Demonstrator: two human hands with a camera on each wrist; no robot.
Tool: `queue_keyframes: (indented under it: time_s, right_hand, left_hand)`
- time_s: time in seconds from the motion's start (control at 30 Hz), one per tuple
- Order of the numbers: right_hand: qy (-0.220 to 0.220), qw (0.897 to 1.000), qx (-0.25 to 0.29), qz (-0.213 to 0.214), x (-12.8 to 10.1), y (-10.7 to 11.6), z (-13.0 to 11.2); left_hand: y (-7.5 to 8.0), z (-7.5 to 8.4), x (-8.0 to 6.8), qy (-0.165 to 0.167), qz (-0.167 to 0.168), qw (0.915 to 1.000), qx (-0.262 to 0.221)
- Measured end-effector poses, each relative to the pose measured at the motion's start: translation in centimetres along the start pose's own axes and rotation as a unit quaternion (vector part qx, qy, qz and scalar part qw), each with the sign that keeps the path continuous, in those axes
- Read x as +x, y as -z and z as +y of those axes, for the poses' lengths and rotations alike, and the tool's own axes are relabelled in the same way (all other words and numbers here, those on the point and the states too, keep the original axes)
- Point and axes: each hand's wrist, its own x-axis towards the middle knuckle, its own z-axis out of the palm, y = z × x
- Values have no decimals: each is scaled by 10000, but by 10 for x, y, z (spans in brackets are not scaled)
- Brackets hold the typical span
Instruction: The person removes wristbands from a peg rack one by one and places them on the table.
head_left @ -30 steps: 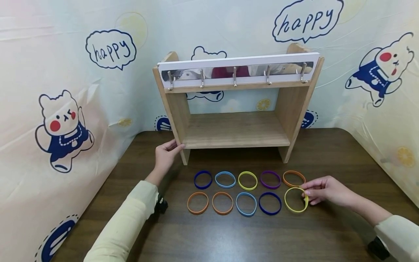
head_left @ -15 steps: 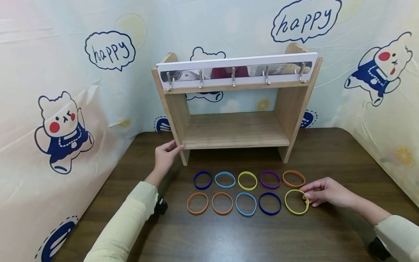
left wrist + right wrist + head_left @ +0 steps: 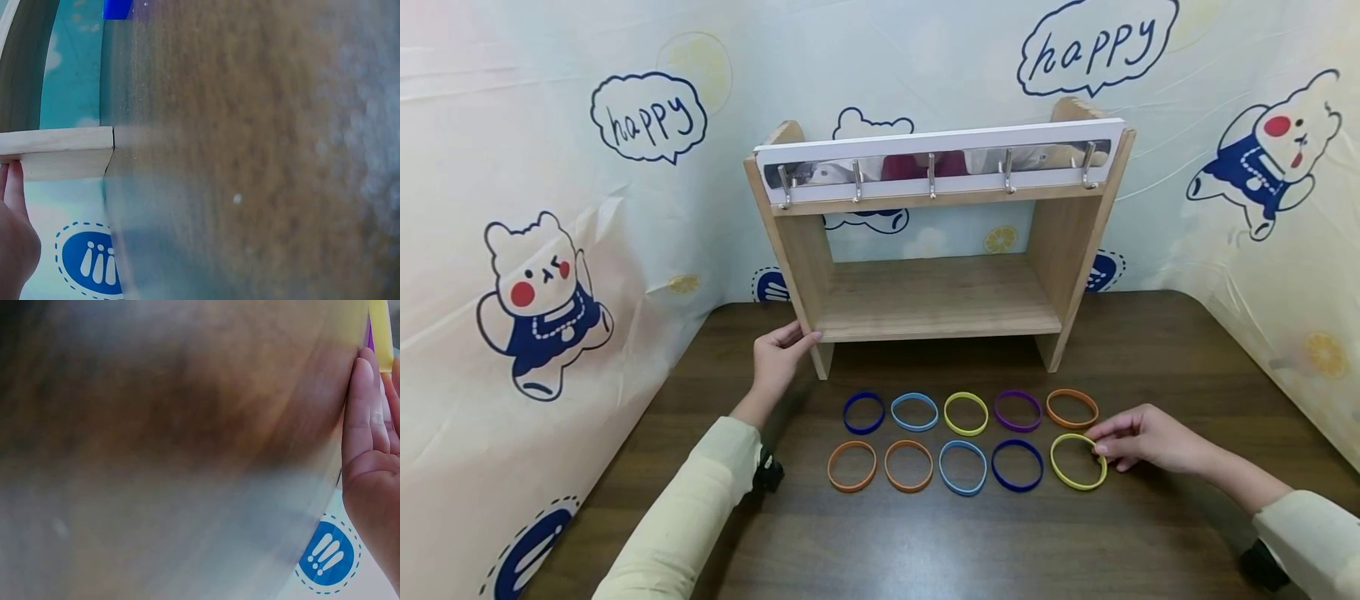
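At the left side of the wooden shelf (image 3: 940, 300), my left hand (image 3: 777, 358) grips the edge of its side panel (image 3: 56, 145), thumb in front. My right hand (image 3: 1152, 437) pinches the right edge of a yellow silicone wristband (image 3: 1055, 471), the front row's rightmost band. In the right wrist view that yellow band stands between the fingers and thumb at the right border. Directly behind it lies an orange wristband (image 3: 1072, 427). To its left is a dark blue wristband (image 3: 1017, 489).
Two rows of wristbands lie before the shelf, among them a purple one (image 3: 1018, 430), a light blue one (image 3: 962, 493) and another yellow one (image 3: 966, 434). Several metal hooks (image 3: 932, 179) line the shelf's upper rail. A printed cloth (image 3: 700, 225) hangs behind the brown table (image 3: 880, 550).
The pinched yellow wristband has its right edge lowered, and the right fingers have come down slightly with it. My left hand stays on the shelf's side panel.
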Motion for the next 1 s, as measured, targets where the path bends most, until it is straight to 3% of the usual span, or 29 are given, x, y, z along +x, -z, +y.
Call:
queue_keyframes:
  time_s: [0.37, 0.63, 1.0]
  right_hand:
    - [-73, 9999, -52, 60, 0, 2, -2]
    - [-164, 9997, -2, 157, -3, 7, -10]
    - [89, 9945, -658, 810, -10, 20, -36]
  left_hand:
    - [-2, 1, 2, -189, 128, 9997, -63]
    - [-1, 7, -2, -113, 100, 9999, -20]
    - [20, 27, -11, -44, -175, 9998, 49]
